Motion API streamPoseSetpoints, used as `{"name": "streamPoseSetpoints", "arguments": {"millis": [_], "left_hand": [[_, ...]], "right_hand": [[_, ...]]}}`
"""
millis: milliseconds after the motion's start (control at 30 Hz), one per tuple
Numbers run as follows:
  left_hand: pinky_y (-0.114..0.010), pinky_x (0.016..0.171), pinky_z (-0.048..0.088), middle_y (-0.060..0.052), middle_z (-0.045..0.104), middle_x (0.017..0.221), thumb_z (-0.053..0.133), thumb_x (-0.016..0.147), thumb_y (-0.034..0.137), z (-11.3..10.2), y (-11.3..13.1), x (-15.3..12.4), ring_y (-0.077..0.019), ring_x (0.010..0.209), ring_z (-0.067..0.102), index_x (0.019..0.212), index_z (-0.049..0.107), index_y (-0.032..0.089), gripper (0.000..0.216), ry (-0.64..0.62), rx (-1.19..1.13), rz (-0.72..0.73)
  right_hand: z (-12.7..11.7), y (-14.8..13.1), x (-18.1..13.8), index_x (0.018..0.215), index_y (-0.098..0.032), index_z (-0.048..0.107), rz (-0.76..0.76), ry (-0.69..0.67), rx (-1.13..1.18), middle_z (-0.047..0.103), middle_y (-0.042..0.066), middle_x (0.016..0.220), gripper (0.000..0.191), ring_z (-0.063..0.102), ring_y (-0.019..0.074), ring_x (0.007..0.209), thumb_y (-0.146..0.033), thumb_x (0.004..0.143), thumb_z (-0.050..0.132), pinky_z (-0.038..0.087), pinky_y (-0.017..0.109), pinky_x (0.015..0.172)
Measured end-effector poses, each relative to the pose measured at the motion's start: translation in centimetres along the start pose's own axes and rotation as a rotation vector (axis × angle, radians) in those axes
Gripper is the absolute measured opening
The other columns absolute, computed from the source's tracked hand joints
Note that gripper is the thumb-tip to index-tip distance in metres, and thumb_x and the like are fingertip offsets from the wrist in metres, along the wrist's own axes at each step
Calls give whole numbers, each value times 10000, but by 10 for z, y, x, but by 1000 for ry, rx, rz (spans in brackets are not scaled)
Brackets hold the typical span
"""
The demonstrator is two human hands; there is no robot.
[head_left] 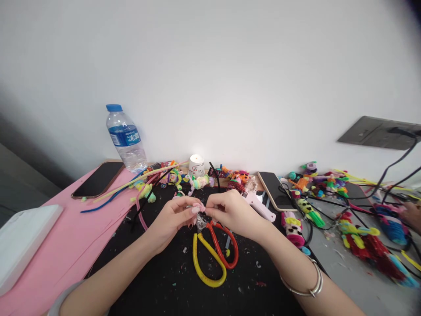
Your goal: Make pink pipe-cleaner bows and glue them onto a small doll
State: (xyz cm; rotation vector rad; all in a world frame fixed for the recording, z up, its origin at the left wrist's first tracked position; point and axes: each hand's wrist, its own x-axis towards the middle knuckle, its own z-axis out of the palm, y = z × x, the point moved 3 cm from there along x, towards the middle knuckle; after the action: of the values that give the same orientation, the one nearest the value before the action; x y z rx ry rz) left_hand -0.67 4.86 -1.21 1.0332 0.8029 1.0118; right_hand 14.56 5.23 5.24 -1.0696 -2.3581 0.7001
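Note:
Near the middle of the head view, my left hand (174, 217) and my right hand (235, 213) meet fingertip to fingertip. Pinched between them is a small pink fuzzy piece (199, 207), mostly hidden by the fingers; it looks like pipe cleaner. Both hands are closed on it. Just below lie scissors (210, 267) with one yellow and one red handle, their blades partly under my hands. A pale pink glue gun (261, 206) rests beyond my right wrist.
A water bottle (126, 140) leans against the wall. Phones (98, 179) (275, 191) lie left and right of a white paper cup (196, 166). Colourful pipe-cleaner figures (292, 228) and black cables crowd the right. Another person's hand (412, 216) shows at the right edge. Scraps dot the black mat (158, 281).

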Motion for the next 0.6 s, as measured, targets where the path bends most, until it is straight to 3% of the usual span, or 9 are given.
{"name": "streamPoseSetpoints", "arguments": {"millis": [100,167,367,600], "left_hand": [[-176,552,389,-17,575,919,662,749,245,0,0,0,-63,642,487,794,660,166,91,16,65,29],[-182,547,393,-14,572,927,659,748,251,2,0,0,-69,645,490,752,635,161,93,19,87,42],[-205,534,413,-13,578,903,634,759,276,4,-4,0,-60,569,471,641,545,140,201,-66,171,43],[-241,586,468,-56,616,1011,652,727,265,3,-4,1,-100,617,540,797,689,165,127,-135,279,5]], "right_hand": [[0,3,-2,768,-155,579,25,-39,42,537,-53,587,48,462,61,521,-179,782,619,311,160,489],[0,3,-1,801,-158,577,17,-46,26,546,-48,601,92,475,67,526,-210,770,647,314,163,490],[3,-1,0,690,-142,559,-130,-95,-111,527,-39,602,140,438,57,536,-143,830,569,282,169,509],[-6,6,-3,665,-143,563,-93,-159,-149,470,-61,540,195,366,54,490,-207,849,549,242,177,470]]}}
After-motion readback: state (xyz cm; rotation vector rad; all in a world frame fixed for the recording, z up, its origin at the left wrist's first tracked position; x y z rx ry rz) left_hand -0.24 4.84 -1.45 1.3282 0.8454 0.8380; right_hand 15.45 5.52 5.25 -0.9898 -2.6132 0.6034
